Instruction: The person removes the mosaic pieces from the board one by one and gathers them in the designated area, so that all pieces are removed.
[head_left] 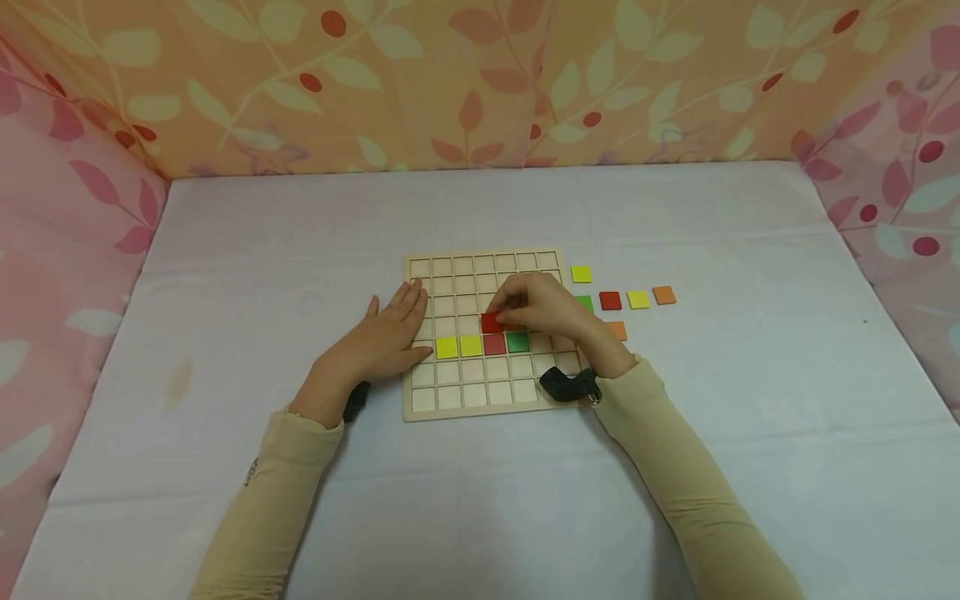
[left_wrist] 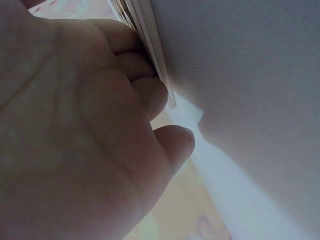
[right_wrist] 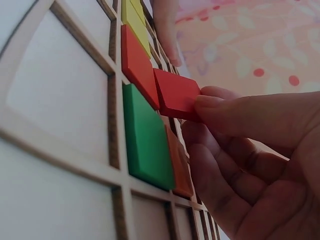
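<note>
A wooden grid board [head_left: 474,394] lies on the table. My left hand [head_left: 386,337] rests with straight, spread fingers along its left edge. Between thumb and fingertips, my right hand [head_left: 547,304] pinches a red tile [right_wrist: 176,95], tilted over a cell near the board's middle. One row below sit two yellow tiles [head_left: 458,347], another red tile [head_left: 494,344] and a green tile [head_left: 517,341], side by side in cells. Beyond the green one, the right wrist view shows an orange tile [right_wrist: 179,162], mostly hidden from the head view by my right hand.
Loose tiles lie right of the board: a yellow tile [head_left: 581,274], a red tile [head_left: 610,301], a second yellow [head_left: 638,299] and an orange tile [head_left: 664,295]. Nearer my right wrist are a green tile [head_left: 585,303] and another orange [head_left: 617,330], both partly covered. Patterned cloth [head_left: 480,83] walls the table.
</note>
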